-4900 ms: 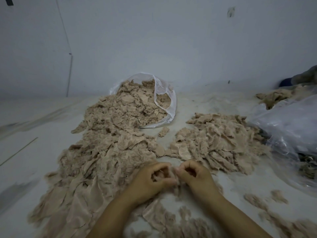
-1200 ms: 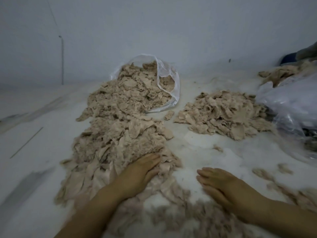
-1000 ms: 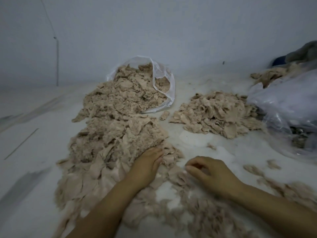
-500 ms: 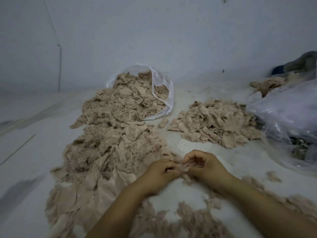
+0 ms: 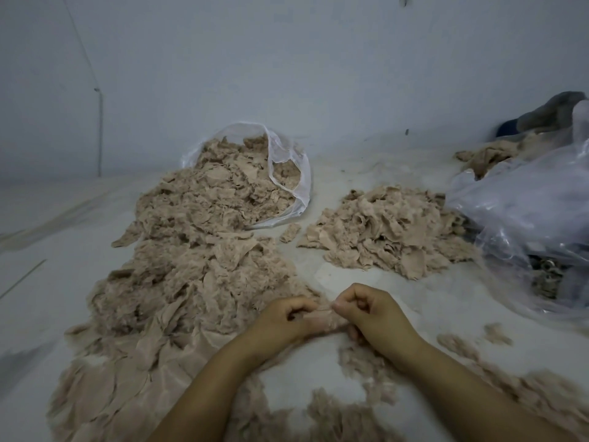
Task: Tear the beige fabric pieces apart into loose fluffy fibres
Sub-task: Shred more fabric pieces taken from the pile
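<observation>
I've got my left hand (image 5: 288, 317) and right hand (image 5: 366, 309) each pinching one small fabric scrap (image 5: 322, 315), fingers curled; next I pull them apart.

Single head view; looks forward and down, close over floor (image 5: 366, 275); faces wall (image 5: 287, 74); dim, edges perhaps distorted.
</observation>
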Demonstrator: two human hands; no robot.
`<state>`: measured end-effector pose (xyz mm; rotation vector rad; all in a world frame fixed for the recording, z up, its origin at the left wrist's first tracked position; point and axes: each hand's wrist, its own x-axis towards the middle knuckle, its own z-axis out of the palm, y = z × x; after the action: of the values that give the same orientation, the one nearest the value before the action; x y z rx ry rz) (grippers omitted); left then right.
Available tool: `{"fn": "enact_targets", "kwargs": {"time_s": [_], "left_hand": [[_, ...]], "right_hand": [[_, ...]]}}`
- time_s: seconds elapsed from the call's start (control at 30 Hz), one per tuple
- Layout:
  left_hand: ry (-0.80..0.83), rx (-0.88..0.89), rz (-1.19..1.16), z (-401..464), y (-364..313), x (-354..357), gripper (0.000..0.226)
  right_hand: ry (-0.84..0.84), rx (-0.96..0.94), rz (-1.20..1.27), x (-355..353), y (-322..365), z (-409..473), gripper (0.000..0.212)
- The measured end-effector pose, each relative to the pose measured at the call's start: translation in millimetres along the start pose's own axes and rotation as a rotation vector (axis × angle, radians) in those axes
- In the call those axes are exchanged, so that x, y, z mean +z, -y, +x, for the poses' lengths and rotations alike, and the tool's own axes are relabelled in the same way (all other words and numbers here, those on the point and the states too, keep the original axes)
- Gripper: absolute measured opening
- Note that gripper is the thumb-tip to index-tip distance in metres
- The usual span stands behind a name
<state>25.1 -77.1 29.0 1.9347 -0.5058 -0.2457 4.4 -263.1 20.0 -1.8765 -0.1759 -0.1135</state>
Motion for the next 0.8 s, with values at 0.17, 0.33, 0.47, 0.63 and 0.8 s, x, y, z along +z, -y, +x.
{"fn": "enact_targets", "kwargs": {"time_s": [0.17,0.33,0.47,0.63,0.8], "left_hand": [[-0.079,-0.014,0.006,4.2,-3.0,0.4,0.016],[-0.068,0.03,-0.11,4.4,-1.7,7.3,0.017],[-0.138,0.049,-0.054,3.2,3.6,14.9,0.018],[-0.256,0.097,0.048,5.9,6.8,19.0,0.02],[-0.246,0.168,-0.049,2.6,9.1,17.2,0.022]], "right_hand": [[-0.133,0.037,0.003,-2.4,-0.5,-0.7,0.017],[0.089,0.01,-0.045,2.7,-1.6,-2.0,0.02],[-0.102,-0.054,-0.162,2.8,-3.0,-0.3,0.017],[-0.164,0.006,-0.012,0.7,-3.7,1.2,0.01],[-0.003,0.07,-0.023,8.3,-1.3,-1.3,0.033]]}}
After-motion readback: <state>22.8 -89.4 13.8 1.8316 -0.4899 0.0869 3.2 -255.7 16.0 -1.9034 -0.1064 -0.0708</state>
